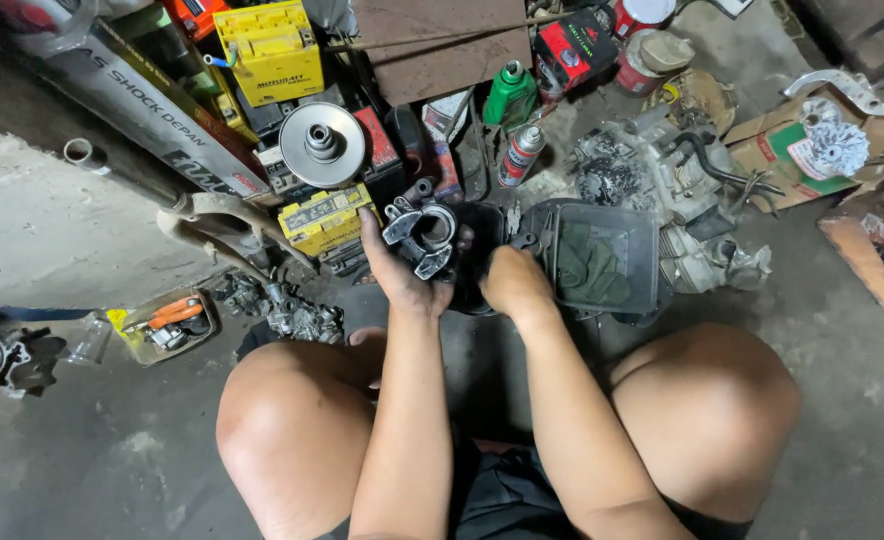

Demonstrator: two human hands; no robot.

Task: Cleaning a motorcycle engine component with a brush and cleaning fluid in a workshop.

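At the far left of the concrete floor point(42, 230) lay a dark round metal engine part point(2, 358), and near it a shallow yellow tray holding orange-handled tools point(167, 325). Further right, a silver disc-shaped pulley point(322, 143) leaned against the clutter above a yellow rectangular battery point(327, 217). Just beside that battery, the person's left hand point(397, 270) was raised palm-up between the bare knees, its fingers point(370, 232) curled upward and clamped around a dark grey metal cylinder-like engine part with a round bore point(424, 236); the part sat in the palm, its left edge against the fingers and the thumb pressed on its lower side. Touching the part's right side was a black plastic housing point(482, 255), behind which the right hand point(515, 282) gripped; its fingers were hidden, so whether they were apart or closed could not be told. Right of that hand lay a black square air-filter box with green foam inside point(597, 260), then a grimy grey engine block point(682, 190), and a torn cardboard box point(792, 150) at the far right.
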